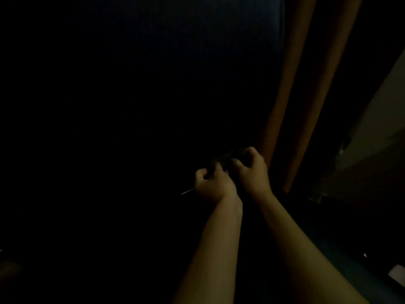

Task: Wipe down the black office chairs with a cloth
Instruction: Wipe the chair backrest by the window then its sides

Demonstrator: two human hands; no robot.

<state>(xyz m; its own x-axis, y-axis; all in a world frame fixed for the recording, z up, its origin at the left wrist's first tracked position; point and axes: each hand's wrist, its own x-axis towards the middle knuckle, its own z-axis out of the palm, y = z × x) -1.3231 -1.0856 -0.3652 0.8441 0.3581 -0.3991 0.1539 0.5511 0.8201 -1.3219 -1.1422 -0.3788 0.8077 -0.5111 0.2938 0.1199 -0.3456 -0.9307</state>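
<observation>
Cloth [221, 159]: one dark bunch, barely visible, against black chair back [197, 62]. Left hand [211, 185] and right hand [252, 172], side by side, fingers curled gripping cloth. Right of cloth: one orange-brown curtain [291, 95]. No readable writing.

A dark, bunched cloth [225, 160] is seen low and right of centre, held between the two hands; its colour and weave cannot be made out in the dim light. It is gripped from the left by the left hand [211, 183] and from the right by the right hand [252, 170], both with curled fingers, the hands touching each other. The cloth is set against the black chair [153, 84], whose broad padded surface fills most of the view as a nearly featureless dark mass, only its right edge being faintly outlined.
</observation>
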